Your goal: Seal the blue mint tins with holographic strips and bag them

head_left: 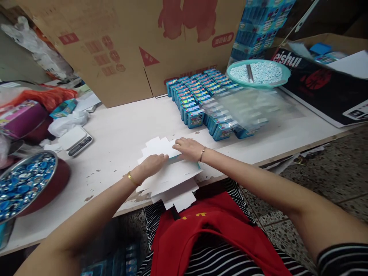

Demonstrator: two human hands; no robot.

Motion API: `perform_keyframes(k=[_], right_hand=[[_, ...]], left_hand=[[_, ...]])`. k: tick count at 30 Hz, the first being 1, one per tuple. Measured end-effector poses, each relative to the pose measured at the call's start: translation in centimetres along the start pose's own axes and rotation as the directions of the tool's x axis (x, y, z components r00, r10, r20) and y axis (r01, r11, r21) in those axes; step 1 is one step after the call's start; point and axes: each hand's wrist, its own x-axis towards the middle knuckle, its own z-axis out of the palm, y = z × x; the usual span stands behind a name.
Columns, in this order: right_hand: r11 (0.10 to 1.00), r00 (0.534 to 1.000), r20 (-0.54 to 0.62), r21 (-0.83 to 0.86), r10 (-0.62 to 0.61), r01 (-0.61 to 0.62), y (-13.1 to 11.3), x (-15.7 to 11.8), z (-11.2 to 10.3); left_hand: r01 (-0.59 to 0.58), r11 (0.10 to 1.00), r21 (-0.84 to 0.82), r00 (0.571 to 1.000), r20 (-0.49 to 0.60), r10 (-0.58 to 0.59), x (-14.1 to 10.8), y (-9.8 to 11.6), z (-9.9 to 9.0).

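Note:
White cut-out cardboard sheets lie at the table's front edge, overlapping, with some flaps hanging over it. My left hand rests on the left part of the sheets, its fingers pressed together on the card. My right hand is on the right side, fingers closed on the raised edge of the card. A thin blue strip shows on the card between the two hands. The fingertips of both hands are close together but apart.
Rows of small blue packs stand behind my right hand, partly under clear plastic. A teal tray of pale pieces is at right. A large carton stands behind. At left are a white scale and a red bowl of blue pieces.

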Motion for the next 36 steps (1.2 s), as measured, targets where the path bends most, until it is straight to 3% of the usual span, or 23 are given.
perform_keyframes(k=[3,7,8,11,15,17,20,23,26,28,31,36], right_hand=[[0.990,0.962,-0.272,0.132,-0.012,0.049,-0.6,-4.4,-0.1],[0.957,0.932,-0.355,0.238,-0.073,0.166,-3.2,-9.2,3.6],[0.946,0.928,-0.372,0.288,-0.033,0.149,-3.9,-9.6,4.8],[0.898,0.888,-0.428,0.438,0.165,0.045,-5.1,-9.0,7.1],[0.850,0.849,-0.434,0.525,0.302,-0.034,-5.2,-7.3,7.2],[0.841,0.838,-0.422,0.536,0.345,-0.077,-5.1,-6.9,7.1],[0.874,0.819,-0.460,0.476,0.344,-0.099,-5.2,-6.9,7.6],[0.967,0.817,-0.541,0.245,0.198,-0.072,-5.6,-7.3,8.4],[1.000,0.874,-0.486,0.013,0.018,-0.013,-6.0,-7.5,8.9],[0.999,0.926,-0.378,-0.035,-0.013,-0.001,-6.2,-7.4,9.1],[1.000,0.969,-0.245,-0.011,-0.005,0.002,-6.4,-7.0,9.0],[0.994,0.984,-0.146,0.057,0.104,-0.097,-6.8,-6.2,7.8]], left_hand=[[0.044,0.997,-0.057,0.998,-0.032,-0.046,-0.8,0.4,0.8],[0.129,0.986,-0.102,0.989,-0.061,-0.135,-1.0,0.7,1.6],[0.132,0.985,-0.113,0.988,-0.061,-0.139,-1.1,0.6,1.4],[0.050,0.981,-0.188,0.989,-0.126,-0.075,-2.4,0.2,0.0],[-0.141,0.896,-0.421,0.945,-0.327,-0.005,-6.3,1.0,-1.5],[-0.186,0.866,-0.465,0.922,-0.388,-0.010,-8.0,2.1,-0.6],[-0.176,0.918,-0.357,0.847,-0.530,-0.044,-8.7,3.7,2.1],[-0.113,0.958,-0.264,0.788,-0.612,-0.075,-8.0,4.6,4.2],[-0.017,0.973,-0.228,0.819,-0.562,-0.117,-7.5,5.2,5.0],[0.034,0.975,-0.218,0.850,-0.508,-0.143,-7.5,5.5,5.5],[0.035,0.968,-0.249,0.881,-0.450,-0.148,-7.6,5.9,6.2],[0.029,0.899,-0.437,0.900,-0.380,-0.214,-7.3,5.7,5.5]])
